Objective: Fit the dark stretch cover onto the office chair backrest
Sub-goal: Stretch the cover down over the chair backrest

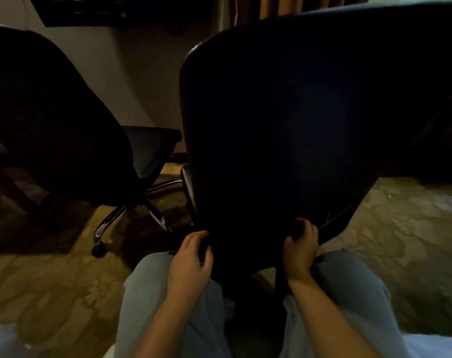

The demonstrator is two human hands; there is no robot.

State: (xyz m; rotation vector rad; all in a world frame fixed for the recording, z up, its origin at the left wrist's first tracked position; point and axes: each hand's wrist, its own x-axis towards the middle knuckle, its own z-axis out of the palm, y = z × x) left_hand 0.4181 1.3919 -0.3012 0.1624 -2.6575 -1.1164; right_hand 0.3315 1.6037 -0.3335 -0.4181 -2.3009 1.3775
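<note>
The office chair backrest [297, 125] fills the middle and right of the head view, seen from behind and wrapped in the dark stretch cover [245, 244]. The cover reaches down to the backrest's lower edge. My left hand [191, 257] grips the cover's bottom hem at the lower left corner. My right hand [301, 250] grips the hem further right, fingers curled under the edge. The room is dim, so folds in the fabric are hard to make out.
A second dark office chair [64, 125] with a chrome wheeled base [131, 215] stands to the left. Patterned carpet [51, 293] covers the floor. My knees in grey trousers [152, 306] are below the hands. A wall and curtain lie behind.
</note>
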